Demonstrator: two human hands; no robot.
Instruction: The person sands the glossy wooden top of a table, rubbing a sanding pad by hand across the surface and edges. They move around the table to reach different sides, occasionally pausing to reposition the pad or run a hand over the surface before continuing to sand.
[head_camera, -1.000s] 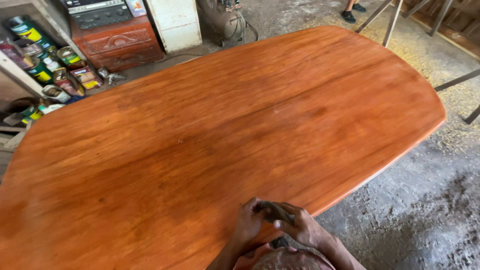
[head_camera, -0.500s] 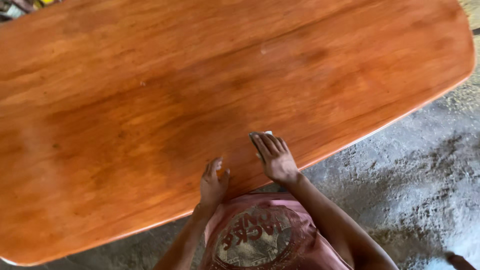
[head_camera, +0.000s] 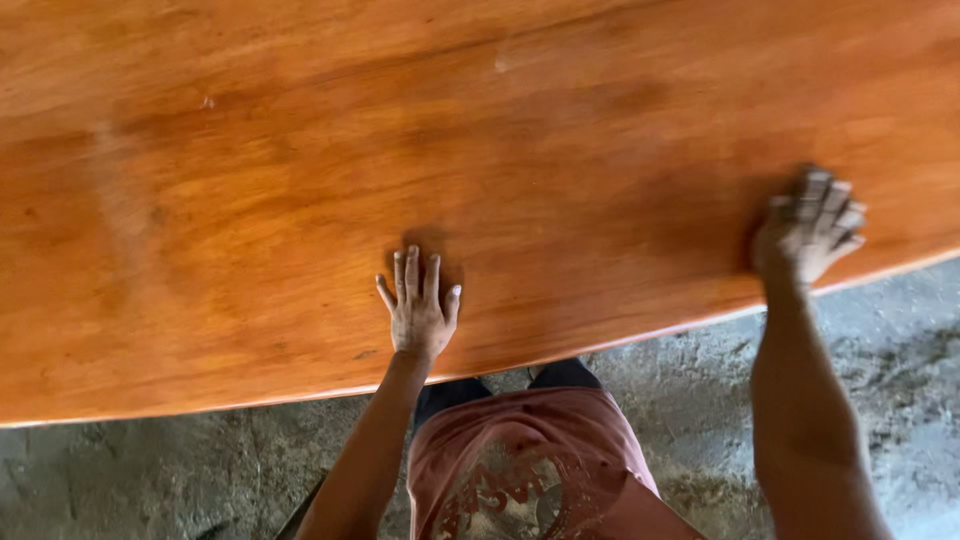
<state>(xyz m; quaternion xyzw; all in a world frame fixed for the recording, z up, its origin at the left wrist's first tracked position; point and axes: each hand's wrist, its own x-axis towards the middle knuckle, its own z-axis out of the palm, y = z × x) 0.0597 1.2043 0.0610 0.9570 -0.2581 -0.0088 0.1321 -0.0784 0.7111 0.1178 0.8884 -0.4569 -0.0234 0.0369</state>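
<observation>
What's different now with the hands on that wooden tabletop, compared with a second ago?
The two hands, clasped together near the table's edge a second ago, have parted. The left hand now lies flat, fingers spread, on the tabletop. The right hand has swept far out to the right and presses on the wood near the edge; whether it holds anything cannot be told. The view has closed in on the tabletop, which stays glossy and reddish-brown.

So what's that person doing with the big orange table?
A person leans over a large, shiny reddish-brown wooden tabletop. Their left hand lies flat on the wood near the front edge, fingers spread. Their right hand is stretched out to the side, also pressed on the wood close to the edge; it looks blurred, and whether it holds anything under it cannot be told. Below the edge is a rough grey floor.
</observation>
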